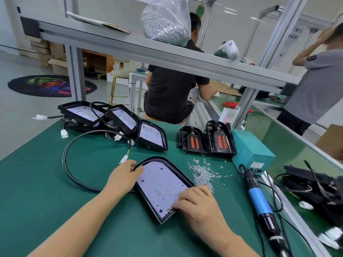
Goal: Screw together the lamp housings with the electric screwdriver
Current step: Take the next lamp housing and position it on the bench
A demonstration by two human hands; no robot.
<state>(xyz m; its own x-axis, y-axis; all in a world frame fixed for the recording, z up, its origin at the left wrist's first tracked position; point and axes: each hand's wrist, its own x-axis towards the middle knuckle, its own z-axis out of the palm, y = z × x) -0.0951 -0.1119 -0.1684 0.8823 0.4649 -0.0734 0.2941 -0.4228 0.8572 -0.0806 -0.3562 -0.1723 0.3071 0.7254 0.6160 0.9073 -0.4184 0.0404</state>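
the lamp housing (163, 184) lies flat on the green worktop (55, 201) between both hands, long axis from 11 to 5 o'clock. left hand (124, 176) rests on its far rim, fingers relaxed; right hand (196, 201) has fingers curled at its near corner, whether pinching anything i cannot tell. the electric screwdriver (259, 199) lies untouched at 3 o'clock, nearer the right hand, with loose screws (203, 173) between.
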